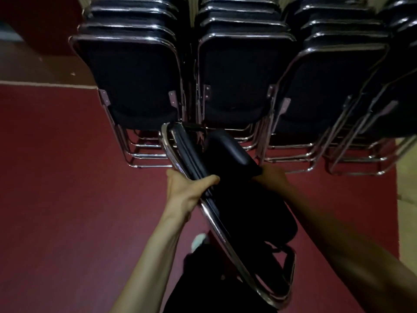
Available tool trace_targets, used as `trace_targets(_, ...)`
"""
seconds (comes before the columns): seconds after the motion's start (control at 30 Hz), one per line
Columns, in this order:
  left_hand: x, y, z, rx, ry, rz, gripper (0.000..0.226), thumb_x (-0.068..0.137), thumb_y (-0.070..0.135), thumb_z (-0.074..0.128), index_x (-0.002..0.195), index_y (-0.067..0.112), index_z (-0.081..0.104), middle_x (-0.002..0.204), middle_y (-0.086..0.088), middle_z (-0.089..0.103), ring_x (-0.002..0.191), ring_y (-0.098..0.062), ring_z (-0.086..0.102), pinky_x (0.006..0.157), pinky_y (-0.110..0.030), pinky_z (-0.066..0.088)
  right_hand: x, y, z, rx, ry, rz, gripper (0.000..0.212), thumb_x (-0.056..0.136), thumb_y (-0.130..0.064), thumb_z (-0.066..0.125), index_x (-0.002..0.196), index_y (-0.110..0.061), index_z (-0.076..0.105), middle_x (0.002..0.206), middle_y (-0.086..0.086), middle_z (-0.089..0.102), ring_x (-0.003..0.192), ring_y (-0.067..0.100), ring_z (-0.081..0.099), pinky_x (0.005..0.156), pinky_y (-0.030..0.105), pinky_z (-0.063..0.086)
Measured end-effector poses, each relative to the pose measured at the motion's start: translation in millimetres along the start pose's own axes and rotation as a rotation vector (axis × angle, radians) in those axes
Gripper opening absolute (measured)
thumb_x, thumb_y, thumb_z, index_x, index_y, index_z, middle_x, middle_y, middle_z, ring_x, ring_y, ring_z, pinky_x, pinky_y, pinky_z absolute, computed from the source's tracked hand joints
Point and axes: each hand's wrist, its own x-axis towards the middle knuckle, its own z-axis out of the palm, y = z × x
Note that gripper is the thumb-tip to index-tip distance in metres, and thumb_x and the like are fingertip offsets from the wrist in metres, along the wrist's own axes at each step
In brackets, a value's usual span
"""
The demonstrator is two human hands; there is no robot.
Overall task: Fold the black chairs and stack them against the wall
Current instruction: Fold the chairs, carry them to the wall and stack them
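Black folding chair [237, 206], half collapsed, hangs tilted above the red floor [67, 177], its top corner nearly reaching the feet of the stacked chairs ahead. The left hand [187, 190] grips its chrome frame [216, 224], thumb wrapped over the backrest edge. The right hand [274, 177] sits against the far side of the seat pad [230, 152]; its fingers are hidden behind the pad, so I cannot tell how it holds.

Four rows of stacked chairs block the way forward: a left row [130, 75], a middle row [241, 75], a third row [334, 82] leaning to the right, and a fourth row [401, 86] cut by the right edge. Each row nests several chairs; blur prevents an exact count. One light shoe [199, 241] shows below the held chair, beside the frame. A pale strip borders the floor's left far edge.
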Motion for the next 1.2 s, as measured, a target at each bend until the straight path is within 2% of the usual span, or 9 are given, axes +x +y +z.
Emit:
trace_targets(0.1, 39, 17, 25, -0.075, 0.072, -0.036, 0.089, 0.039, 0.035, 0.091, 0.111, 0.001, 0.054, 0.101, -0.012, 0.068, 0.082, -0.02, 0.071, 0.061, -0.024, 0.059, 66, -12, -28, -0.074, -0.02, -0.026, 0.036, 0.08, -0.031, 0.071, 0.093, 0.002, 0.067, 0.081, 0.018, 0.061, 0.08, 0.024, 0.062, 0.063, 0.029, 0.036)
trace_targets(0.23, 97, 33, 53, -0.135, 0.133, -0.108, 0.098, 0.033, 0.044, 0.092, 0.111, -0.004, 0.057, 0.103, -0.02, 0.068, 0.085, -0.029, 0.072, 0.069, -0.041, 0.061, 150, -27, -51, -0.141, -0.083, -0.122, 0.033, 0.076, -0.031, 0.074, 0.092, -0.002, 0.067, 0.08, 0.007, 0.062, 0.078, 0.023, 0.062, 0.063, 0.031, 0.04)
trace_targets(0.33, 124, 47, 72, -0.188, 0.186, -0.176, 0.096, 0.034, 0.038, 0.092, 0.112, -0.005, 0.056, 0.103, -0.018, 0.068, 0.085, -0.027, 0.072, 0.07, -0.038, 0.061, 195, -39, -66, -0.189, -0.148, -0.152, 0.032, 0.082, -0.029, 0.07, 0.097, -0.001, 0.068, 0.083, 0.013, 0.061, 0.081, 0.021, 0.06, 0.066, 0.029, 0.037)
trace_targets(0.47, 155, 61, 102, -0.22, 0.259, -0.241, 0.095, 0.035, 0.038, 0.092, 0.113, -0.002, 0.054, 0.104, -0.014, 0.068, 0.087, -0.024, 0.072, 0.071, -0.036, 0.061, 253, -50, -85, -0.252, -0.227, -0.224, 0.039, 0.083, -0.033, 0.067, 0.111, -0.006, 0.068, 0.106, 0.018, 0.069, 0.099, 0.031, 0.064, 0.076, 0.035, 0.047)
trace_targets(0.67, 200, 86, 155, -0.261, 0.397, -0.267, 0.097, 0.037, 0.041, 0.093, 0.113, -0.005, 0.054, 0.104, -0.016, 0.068, 0.091, -0.026, 0.071, 0.074, -0.038, 0.061, 346, -66, -107, -0.343, -0.357, -0.291, 0.042, 0.073, -0.032, 0.078, 0.106, -0.008, 0.068, 0.106, 0.013, 0.067, 0.097, 0.029, 0.064, 0.076, 0.03, 0.047)
trace_targets(0.8, 230, 108, 177, -0.327, 0.499, -0.317, 0.092, 0.045, 0.032, 0.095, 0.117, -0.002, 0.049, 0.106, -0.013, 0.067, 0.091, -0.024, 0.07, 0.074, -0.035, 0.061, 401, -84, -121, -0.397, -0.451, -0.315, 0.042, 0.068, -0.034, 0.081, 0.096, -0.007, 0.065, 0.1, 0.011, 0.067, 0.091, 0.028, 0.064, 0.07, 0.028, 0.047)
trace_targets(0.93, 255, 126, 199, -0.369, 0.53, -0.354, 0.103, 0.034, 0.043, 0.093, 0.118, -0.001, 0.051, 0.108, -0.015, 0.067, 0.091, -0.026, 0.071, 0.074, -0.042, 0.061, 441, -101, -130, -0.511, -0.473, -0.382, 0.049, 0.073, -0.036, 0.079, 0.11, -0.007, 0.066, 0.11, 0.011, 0.066, 0.099, 0.028, 0.063, 0.071, 0.026, 0.045)
trace_targets(1.07, 279, 153, 220, -0.365, 0.568, -0.364, 0.092, 0.048, 0.032, 0.093, 0.117, 0.001, 0.04, 0.108, -0.015, 0.064, 0.097, -0.027, 0.068, 0.081, -0.044, 0.059, 472, -107, -144, -0.559, -0.485, -0.384, 0.064, 0.074, -0.036, 0.079, 0.125, -0.004, 0.058, 0.125, 0.014, 0.061, 0.111, 0.029, 0.06, 0.08, 0.028, 0.048)
trace_targets(1.2, 299, 171, 238, -0.335, 0.589, -0.355, 0.081, 0.056, 0.028, 0.092, 0.108, 0.01, 0.033, 0.11, -0.011, 0.061, 0.1, -0.022, 0.065, 0.084, -0.037, 0.057, 496, -109, -157, -0.587, -0.539, -0.384, 0.063, 0.075, -0.039, 0.078, 0.123, -0.001, 0.059, 0.122, 0.015, 0.062, 0.108, 0.029, 0.06, 0.072, 0.025, 0.041)
